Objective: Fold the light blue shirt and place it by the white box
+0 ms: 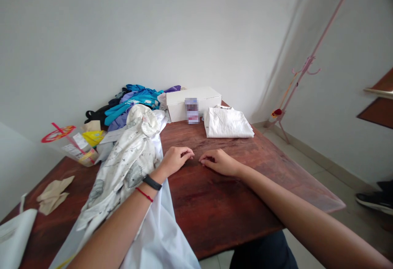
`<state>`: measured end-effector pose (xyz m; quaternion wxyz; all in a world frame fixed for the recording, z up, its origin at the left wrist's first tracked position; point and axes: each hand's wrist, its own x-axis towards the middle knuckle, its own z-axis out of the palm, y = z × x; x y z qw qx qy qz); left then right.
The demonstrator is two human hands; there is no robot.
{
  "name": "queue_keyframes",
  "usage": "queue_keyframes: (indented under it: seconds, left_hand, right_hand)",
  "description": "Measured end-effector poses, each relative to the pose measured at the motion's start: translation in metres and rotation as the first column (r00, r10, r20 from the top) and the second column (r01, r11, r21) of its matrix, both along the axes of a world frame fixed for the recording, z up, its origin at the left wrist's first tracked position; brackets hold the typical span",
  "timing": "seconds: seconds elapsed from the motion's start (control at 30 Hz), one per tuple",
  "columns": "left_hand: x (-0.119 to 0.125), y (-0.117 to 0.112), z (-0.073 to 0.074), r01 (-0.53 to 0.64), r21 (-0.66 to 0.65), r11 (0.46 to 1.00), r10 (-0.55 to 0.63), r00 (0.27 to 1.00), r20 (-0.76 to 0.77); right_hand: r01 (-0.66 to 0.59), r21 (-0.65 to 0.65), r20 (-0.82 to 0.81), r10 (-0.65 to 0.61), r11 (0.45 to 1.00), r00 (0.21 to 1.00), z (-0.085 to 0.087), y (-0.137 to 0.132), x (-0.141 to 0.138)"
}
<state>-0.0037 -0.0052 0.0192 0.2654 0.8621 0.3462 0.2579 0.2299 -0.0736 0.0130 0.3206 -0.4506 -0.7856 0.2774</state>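
Observation:
My left hand [177,159] hovers or rests at the middle of the dark wooden table [211,203], its fingers loosely bent with nothing between them. Facing it is my right hand [219,161], also relaxed and holding nothing, a small gap between the fingertips of the two. Just left of my left hand lies a long white patterned garment [129,154], over a plain white cloth [159,232] that hangs off the front edge. Beyond my right hand sits a neatly folded white striped shirt [229,122].
A white box [176,107] stands by the wall behind a small blurred packet [192,115]. Blue, purple and black clothes [132,101] are heaped at the back left. A plastic cup [81,150] with a red straw and a beige napkin [54,195] lie left. A pink coat stand [307,66] is at right.

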Motion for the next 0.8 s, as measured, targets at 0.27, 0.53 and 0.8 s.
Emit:
queue_keyframes:
  seconds: [0.27, 0.53, 0.8]
  left_hand:
    - [-0.004, 0.0005, -0.0007, -0.033, 0.02, 0.999, 0.031, 0.994, 0.104]
    - [-0.0049, -0.0025, 0.0028, -0.065, -0.008, 0.998, 0.066, 0.994, 0.093]
    - [-0.0042, -0.0022, 0.002, -0.057, 0.016, 0.998, 0.057, 0.998, 0.031]
  right_hand:
    - [-0.013, 0.024, 0.017, 0.013, 1.0, 1.0, 0.0001, -0.0022, -0.0015]
    - [-0.01, 0.027, -0.001, 0.01, 1.0, 1.0, 0.0031, -0.0009, 0.0011]
    - [-0.012, 0.029, 0.011, 0.012, 1.0, 1.0, -0.0009, 0.0017, 0.0022]
